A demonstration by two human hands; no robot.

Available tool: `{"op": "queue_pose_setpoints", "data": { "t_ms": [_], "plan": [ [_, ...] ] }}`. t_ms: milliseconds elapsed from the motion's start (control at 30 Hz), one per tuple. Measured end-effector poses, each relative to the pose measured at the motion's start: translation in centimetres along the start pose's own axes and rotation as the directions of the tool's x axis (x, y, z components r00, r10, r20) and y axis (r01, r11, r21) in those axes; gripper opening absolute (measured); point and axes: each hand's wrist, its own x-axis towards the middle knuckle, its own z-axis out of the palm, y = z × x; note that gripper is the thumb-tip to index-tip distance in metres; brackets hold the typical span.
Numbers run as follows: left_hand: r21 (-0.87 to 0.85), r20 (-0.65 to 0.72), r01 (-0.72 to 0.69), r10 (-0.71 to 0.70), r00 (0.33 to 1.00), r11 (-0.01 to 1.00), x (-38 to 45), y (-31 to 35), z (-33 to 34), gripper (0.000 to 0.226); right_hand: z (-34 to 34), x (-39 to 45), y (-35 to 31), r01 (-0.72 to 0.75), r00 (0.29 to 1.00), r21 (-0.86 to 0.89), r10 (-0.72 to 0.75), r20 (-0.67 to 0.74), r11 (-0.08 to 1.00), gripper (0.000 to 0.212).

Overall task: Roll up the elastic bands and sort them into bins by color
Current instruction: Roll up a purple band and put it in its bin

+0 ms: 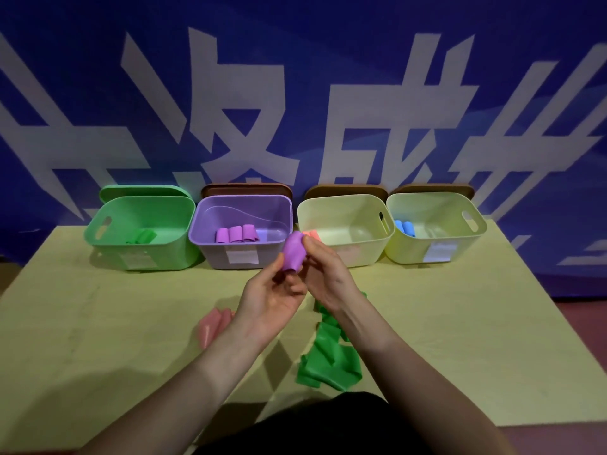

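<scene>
Both hands hold a rolled purple band [292,252] above the table, in front of the purple bin [210,244]. My left hand [272,297] pinches its lower end and my right hand [323,269] grips its right side. The purple bin holds three purple rolls [236,234]. The green bin [108,247] at the far left holds green rolls [143,236]. A cream bin [358,254] holds a pink roll [312,233], and the right cream bin [407,254] holds blue rolls [404,227]. An unrolled green band [328,362] and a pink band [213,325] lie on the table.
The yellow-green table [98,323] carries the four bins in a row along its far edge, each with a lid standing behind it. A blue banner with large white characters [328,110] forms the backdrop. The table's right edge runs diagonally past the last bin.
</scene>
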Motion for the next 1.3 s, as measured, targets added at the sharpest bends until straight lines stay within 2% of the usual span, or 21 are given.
{"op": "queue_pose_setpoints", "data": {
  "t_ms": [33, 100, 167, 200, 267, 400, 567, 667, 767, 833, 933, 1033, 1100, 1133, 1200, 1233, 1300],
  "plan": [
    [0.009, 0.000, -0.002, 0.002, 1.000, 1.000, 0.0, 0.1, -0.2, 0.019, 0.0, 0.1, 0.2, 0.003, 1.000, -0.014, -0.004, -0.005, 1.000, 0.019],
    [0.192, -0.023, -0.058, 0.063, 0.998, 0.980, 0.0, 0.6, -1.2, 0.023, -0.3, 0.3, 0.7, 0.022, 0.999, -0.081, -0.025, -0.030, 0.996, 0.016],
    [0.472, -0.046, -0.129, 0.170, 0.984, 0.872, 0.1, 1.6, -2.4, 0.021, -0.6, 0.6, 1.3, 0.027, 0.998, -0.195, -0.038, -0.056, 0.980, 0.009],
    [0.570, -0.053, -0.143, 0.210, 0.976, 0.809, 0.1, 2.1, -2.9, 0.020, -0.7, 0.8, 1.6, 0.025, 0.997, -0.256, -0.042, -0.062, 0.966, 0.012],
    [0.648, -0.057, -0.138, 0.228, 0.972, 0.749, 0.3, 2.9, -3.5, 0.022, -0.7, 1.1, 2.0, 0.020, 0.997, -0.373, -0.049, -0.067, 0.928, 0.014],
    [0.612, -0.054, -0.108, 0.178, 0.982, 0.784, 0.9, 4.7, -3.9, 0.020, 0.1, 2.5, 2.9, 0.031, 0.993, -0.514, -0.087, -0.085, 0.857, 0.005],
    [0.619, -0.083, -0.110, 0.204, 0.975, 0.778, 2.8, 8.0, -4.2, 0.019, 2.2, 5.4, 3.8, 0.016, 0.989, -0.529, -0.089, -0.114, 0.848, 0.015],
    [0.635, -0.061, -0.168, 0.266, 0.962, 0.754, 4.4, 9.6, -3.9, 0.018, 3.1, 7.4, 4.5, 0.007, 0.980, -0.465, -0.099, -0.174, 0.885, 0.011],
    [0.590, -0.072, -0.237, 0.343, 0.937, 0.772, 6.6, 11.0, -3.3, 0.015, 4.1, 9.4, 4.9, -0.013, 0.972, -0.289, -0.055, -0.229, 0.957, 0.015],
    [0.547, -0.097, -0.253, 0.360, 0.928, 0.798, 8.1, 12.1, -3.0, 0.016, 4.5, 11.0, 4.9, -0.023, 0.973, -0.301, -0.048, -0.227, 0.953, 0.017],
    [0.519, -0.100, -0.213, 0.306, 0.947, 0.828, 10.1, 13.7, -3.0, 0.019, 5.1, 13.4, 4.5, -0.051, 0.977, -0.361, -0.029, -0.212, 0.931, 0.018],
    [0.564, -0.091, -0.081, 0.159, 0.983, 0.822, 11.9, 15.4, -2.7, 0.025, 5.2, 15.8, 4.3, -0.104, 0.956, -0.465, -0.041, -0.292, 0.879, 0.018],
    [0.696, -0.119, 0.020, 0.089, 0.989, 0.718, 13.1, 16.8, -2.3, 0.024, 5.1, 17.3, 4.3, -0.152, 0.940, -0.523, -0.041, -0.339, 0.839, 0.018],
    [0.782, -0.137, 0.044, 0.102, 0.985, 0.622, 13.8, 17.6, -2.5, 0.026, 4.8, 18.1, 4.4, -0.180, 0.932, -0.535, -0.031, -0.362, 0.826, 0.016],
    [0.931, -0.118, 0.020, 0.251, 0.961, 0.364, 15.6, 19.3, -3.7, 0.037, 4.0, 19.7, 4.4, -0.274, 0.901, -0.572, -0.002, -0.433, 0.773, 0.014],
    [0.973, -0.066, -0.016, 0.344, 0.937, 0.232, 16.3, 20.2, -4.6, 0.040, 3.5, 20.6, 4.3, -0.339, 0.870, -0.580, 0.012, -0.493, 0.740, 0.015],
    [0.997, 0.046, -0.068, 0.459, 0.887, 0.032, 17.5, 21.9, -6.6, 0.038, 2.0, 22.7, 4.9, -0.475, 0.787, -0.543, 0.057, -0.615, 0.693, 0.014]
  ]
}}
